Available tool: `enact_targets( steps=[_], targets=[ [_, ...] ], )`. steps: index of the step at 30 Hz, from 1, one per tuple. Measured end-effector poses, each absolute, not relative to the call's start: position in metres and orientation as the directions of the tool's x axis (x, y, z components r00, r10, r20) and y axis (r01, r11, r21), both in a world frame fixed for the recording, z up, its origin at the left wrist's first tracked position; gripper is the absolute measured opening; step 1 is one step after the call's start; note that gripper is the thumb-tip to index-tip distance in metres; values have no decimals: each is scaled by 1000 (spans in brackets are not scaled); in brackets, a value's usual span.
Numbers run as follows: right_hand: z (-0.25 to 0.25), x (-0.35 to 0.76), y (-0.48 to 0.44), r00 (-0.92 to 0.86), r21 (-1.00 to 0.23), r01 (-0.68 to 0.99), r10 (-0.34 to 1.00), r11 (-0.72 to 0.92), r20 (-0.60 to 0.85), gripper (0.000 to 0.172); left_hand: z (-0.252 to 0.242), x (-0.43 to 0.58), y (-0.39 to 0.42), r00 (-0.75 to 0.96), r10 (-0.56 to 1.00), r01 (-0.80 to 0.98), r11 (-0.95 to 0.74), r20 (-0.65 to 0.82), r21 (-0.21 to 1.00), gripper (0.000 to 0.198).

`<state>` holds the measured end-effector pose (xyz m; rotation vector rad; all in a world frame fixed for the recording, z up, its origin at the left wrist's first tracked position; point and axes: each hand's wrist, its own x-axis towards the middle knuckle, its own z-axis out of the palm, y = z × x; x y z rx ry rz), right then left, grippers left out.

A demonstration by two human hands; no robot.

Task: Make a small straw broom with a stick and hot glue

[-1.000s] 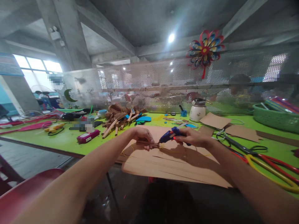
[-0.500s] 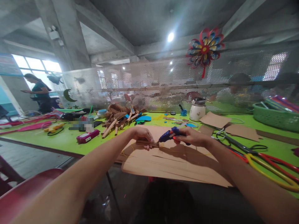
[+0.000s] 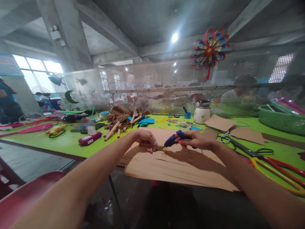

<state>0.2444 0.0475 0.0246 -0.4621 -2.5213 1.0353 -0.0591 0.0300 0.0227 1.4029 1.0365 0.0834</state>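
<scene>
My left hand (image 3: 147,139) is closed round a thin brown bundle of strips (image 3: 152,146), which looks like folded cardboard or paper. My right hand (image 3: 192,140) grips a blue glue gun (image 3: 173,139), its nozzle pointing down and left at the right end of the bundle. The nozzle seems to touch that end or hover just beside it. Both hands are over stacked brown cardboard sheets (image 3: 152,168) at the table's front edge. Yellow strands (image 3: 133,154) trail across the sheets below the left hand.
On the green table (image 3: 71,144) lie a heap of brown paper rolls (image 3: 119,122), a magenta box (image 3: 90,139), a white jar (image 3: 201,113), large scissors (image 3: 274,168), and a green basket (image 3: 281,119). Behind stands a perforated screen (image 3: 152,86). A person (image 3: 8,101) is at far left.
The glue gun and my right hand have shifted slightly to the right. My left hand stays on the bundle. The person at far left has moved further left.
</scene>
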Motion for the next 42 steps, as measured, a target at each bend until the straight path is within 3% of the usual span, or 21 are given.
enact_targets(
  steps=[26,42],
  targets=[
    [26,244,46,-865,-820,141,472,555,171,41,22,-59,32,596,602,504,235,-532,831,16],
    [23,243,48,-877,-806,152,454,572,156,41,24,-56,28,578,625,501,236,-525,833,14]
  ],
)
